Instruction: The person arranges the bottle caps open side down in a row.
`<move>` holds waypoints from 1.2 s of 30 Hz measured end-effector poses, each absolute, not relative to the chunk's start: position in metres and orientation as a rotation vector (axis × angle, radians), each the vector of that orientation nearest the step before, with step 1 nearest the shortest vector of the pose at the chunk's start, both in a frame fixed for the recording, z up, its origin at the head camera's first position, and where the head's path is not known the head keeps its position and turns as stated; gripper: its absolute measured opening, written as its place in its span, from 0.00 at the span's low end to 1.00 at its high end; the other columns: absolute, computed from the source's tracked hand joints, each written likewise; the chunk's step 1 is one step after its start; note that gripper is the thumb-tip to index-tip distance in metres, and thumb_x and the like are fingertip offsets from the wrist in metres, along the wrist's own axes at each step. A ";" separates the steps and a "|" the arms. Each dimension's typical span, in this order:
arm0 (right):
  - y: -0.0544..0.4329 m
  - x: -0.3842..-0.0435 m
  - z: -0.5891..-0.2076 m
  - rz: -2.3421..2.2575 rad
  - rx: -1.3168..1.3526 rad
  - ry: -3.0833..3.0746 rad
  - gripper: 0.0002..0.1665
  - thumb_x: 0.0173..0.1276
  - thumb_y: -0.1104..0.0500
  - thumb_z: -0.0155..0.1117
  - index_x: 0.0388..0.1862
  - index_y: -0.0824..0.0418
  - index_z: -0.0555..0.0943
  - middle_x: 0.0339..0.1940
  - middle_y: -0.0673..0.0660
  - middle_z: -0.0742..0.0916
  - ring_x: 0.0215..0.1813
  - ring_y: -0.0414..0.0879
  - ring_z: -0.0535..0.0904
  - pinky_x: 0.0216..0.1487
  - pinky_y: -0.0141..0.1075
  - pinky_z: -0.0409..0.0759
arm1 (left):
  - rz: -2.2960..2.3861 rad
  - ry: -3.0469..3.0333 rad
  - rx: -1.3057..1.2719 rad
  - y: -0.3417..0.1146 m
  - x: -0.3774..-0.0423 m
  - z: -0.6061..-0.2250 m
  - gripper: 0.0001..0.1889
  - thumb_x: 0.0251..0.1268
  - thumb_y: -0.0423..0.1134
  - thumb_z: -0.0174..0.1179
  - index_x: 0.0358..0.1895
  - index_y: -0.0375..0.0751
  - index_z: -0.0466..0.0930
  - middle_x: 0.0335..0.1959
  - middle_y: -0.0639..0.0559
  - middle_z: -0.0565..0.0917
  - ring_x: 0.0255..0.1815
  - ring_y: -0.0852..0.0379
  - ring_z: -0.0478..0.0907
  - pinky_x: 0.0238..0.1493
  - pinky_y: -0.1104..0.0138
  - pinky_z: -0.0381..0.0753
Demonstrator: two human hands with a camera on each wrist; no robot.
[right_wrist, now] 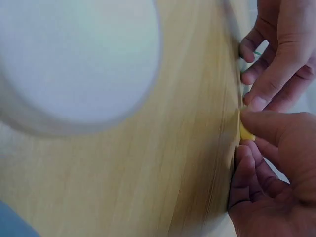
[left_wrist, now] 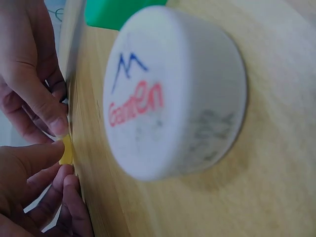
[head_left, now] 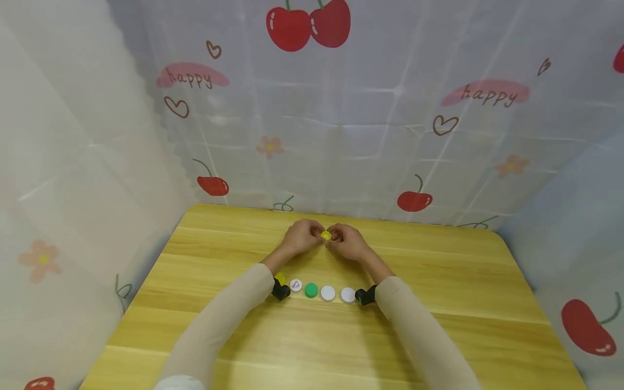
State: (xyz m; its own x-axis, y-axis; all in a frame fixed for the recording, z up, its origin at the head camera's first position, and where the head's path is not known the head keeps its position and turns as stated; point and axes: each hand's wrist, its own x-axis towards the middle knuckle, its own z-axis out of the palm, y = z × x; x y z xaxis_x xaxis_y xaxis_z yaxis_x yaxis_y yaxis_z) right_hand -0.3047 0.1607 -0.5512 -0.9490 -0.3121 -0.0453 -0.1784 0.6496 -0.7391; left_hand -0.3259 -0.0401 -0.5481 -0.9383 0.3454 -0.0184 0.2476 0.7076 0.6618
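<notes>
A small yellow bottle cap (head_left: pixel 326 235) is between the fingertips of both hands, near the far edge of the table. My left hand (head_left: pixel 303 236) pinches its left side, and my right hand (head_left: pixel 349 241) pinches it from the right. Seen from the left wrist, the yellow cap (left_wrist: pixel 66 150) stands on edge between thumb and fingers. The right wrist view shows part of the yellow cap (right_wrist: pixel 246 129) by the thumbs, the rest hidden by fingers.
Nearer me runs a row of caps: a yellow cap (head_left: pixel 280 278) partly hidden by the left wrist's black mount (head_left: pixel 280 291), a printed white cap (head_left: pixel 296 285), a green cap (head_left: pixel 311 290) and two white caps (head_left: pixel 327 293). A cherry-print curtain (head_left: pixel 322 135) hangs behind the wooden table (head_left: pixel 312 346).
</notes>
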 end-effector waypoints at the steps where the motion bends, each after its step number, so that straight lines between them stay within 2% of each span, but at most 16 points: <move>1: 0.160 -0.305 -0.552 -1.177 -0.405 2.716 0.23 0.75 0.60 0.72 0.64 0.66 0.82 0.49 0.63 0.86 0.46 0.50 0.81 0.52 0.42 0.81 | 1.041 2.763 0.489 -0.040 -0.326 -0.548 0.14 0.68 0.41 0.74 0.55 0.46 0.91 0.43 0.51 0.93 0.43 0.54 0.88 0.49 0.59 0.86; 6: 0.159 -0.304 -0.554 -1.159 -0.406 2.768 0.17 0.73 0.63 0.73 0.58 0.65 0.85 0.45 0.61 0.87 0.44 0.49 0.81 0.51 0.42 0.81 | 1.030 2.745 0.494 -0.038 -0.325 -0.546 0.14 0.66 0.40 0.76 0.53 0.47 0.91 0.42 0.51 0.91 0.42 0.54 0.86 0.46 0.60 0.84; 14: 0.162 -0.298 -0.553 -1.163 -0.403 2.755 0.16 0.73 0.62 0.73 0.57 0.65 0.85 0.47 0.62 0.87 0.46 0.50 0.81 0.54 0.45 0.82 | 0.998 2.732 0.533 -0.036 -0.323 -0.547 0.15 0.65 0.38 0.77 0.54 0.47 0.91 0.40 0.51 0.91 0.41 0.55 0.85 0.47 0.60 0.84; 22: 0.164 -0.300 -0.558 -1.187 -0.427 2.743 0.15 0.74 0.61 0.73 0.57 0.64 0.86 0.47 0.61 0.87 0.45 0.49 0.81 0.53 0.43 0.83 | 0.975 2.716 0.541 -0.040 -0.323 -0.545 0.14 0.66 0.39 0.77 0.54 0.46 0.90 0.39 0.51 0.90 0.39 0.56 0.83 0.47 0.61 0.82; 27: 0.170 -0.299 -0.556 -1.238 -0.483 2.702 0.15 0.75 0.59 0.73 0.57 0.63 0.86 0.49 0.61 0.88 0.48 0.50 0.84 0.55 0.44 0.84 | 1.034 2.665 0.653 -0.046 -0.324 -0.544 0.13 0.67 0.39 0.76 0.53 0.45 0.90 0.42 0.49 0.90 0.43 0.55 0.85 0.51 0.60 0.84; 30: 0.175 -0.293 -0.551 -1.276 -0.506 2.672 0.16 0.74 0.58 0.74 0.57 0.60 0.86 0.52 0.60 0.89 0.50 0.51 0.85 0.56 0.45 0.85 | 1.088 2.624 0.732 -0.051 -0.321 -0.545 0.12 0.68 0.40 0.76 0.52 0.45 0.89 0.44 0.50 0.90 0.43 0.56 0.86 0.49 0.62 0.85; 36: 0.189 -0.275 -0.540 -1.364 -0.572 2.646 0.16 0.74 0.54 0.76 0.57 0.55 0.86 0.51 0.57 0.89 0.49 0.47 0.86 0.53 0.39 0.86 | 1.207 2.556 0.859 -0.055 -0.304 -0.541 0.12 0.72 0.42 0.73 0.54 0.49 0.88 0.50 0.54 0.89 0.44 0.60 0.86 0.47 0.67 0.87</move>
State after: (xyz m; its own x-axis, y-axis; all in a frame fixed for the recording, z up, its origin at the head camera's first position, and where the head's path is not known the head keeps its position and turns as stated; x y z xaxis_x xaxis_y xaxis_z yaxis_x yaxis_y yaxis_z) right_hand -0.2746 0.1885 -0.5403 -0.9229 -0.3781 0.0734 -0.2791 0.5251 -0.8040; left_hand -0.3039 -0.0553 -0.5410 -0.8150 0.5747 0.0745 0.4227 0.5016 0.7548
